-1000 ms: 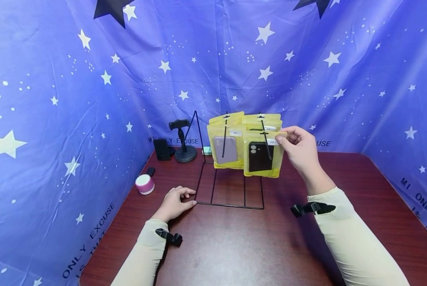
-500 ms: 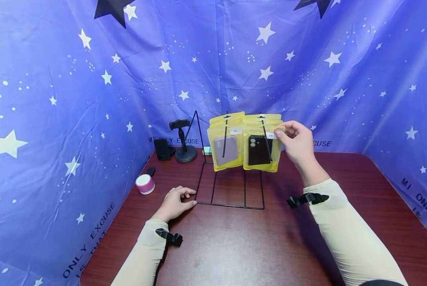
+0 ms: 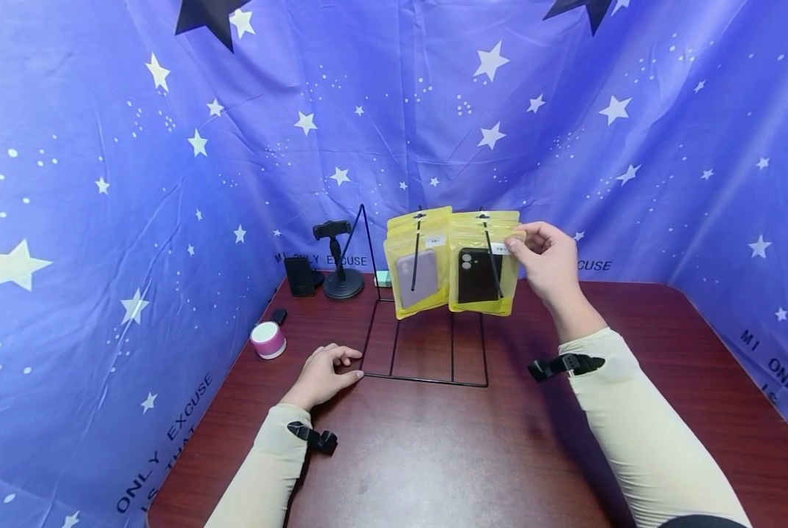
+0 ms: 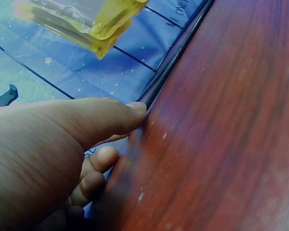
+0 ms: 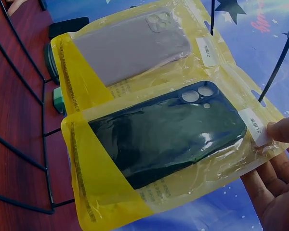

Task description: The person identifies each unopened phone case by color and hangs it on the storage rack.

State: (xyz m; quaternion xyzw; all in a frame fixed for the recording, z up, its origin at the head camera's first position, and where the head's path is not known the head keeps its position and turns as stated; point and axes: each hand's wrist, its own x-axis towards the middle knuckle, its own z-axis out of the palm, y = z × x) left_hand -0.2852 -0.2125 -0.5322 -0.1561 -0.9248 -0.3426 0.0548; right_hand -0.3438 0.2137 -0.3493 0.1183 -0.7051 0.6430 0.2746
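Observation:
A yellow clear-front bag with a black phone case hangs on the right-hand prong of a black wire rack. My right hand pinches the bag's upper right corner between thumb and fingers, beside the white label. Left of it, a bag with a lilac phone case hangs on the other prong, with further yellow bags behind both. My left hand rests low on the table and holds the rack's front left corner; the thumb touches the rod, and some of its fingers are hidden.
A black phone stand and a dark upright block stand at the back left. A pink-and-white round tub and a small black item lie near the left edge. Starry blue cloth encloses the dark red table.
My right hand has moved up and slightly back with the black-case bag, which now hangs close against the bags behind it. The left hand has stayed at the rack's corner.

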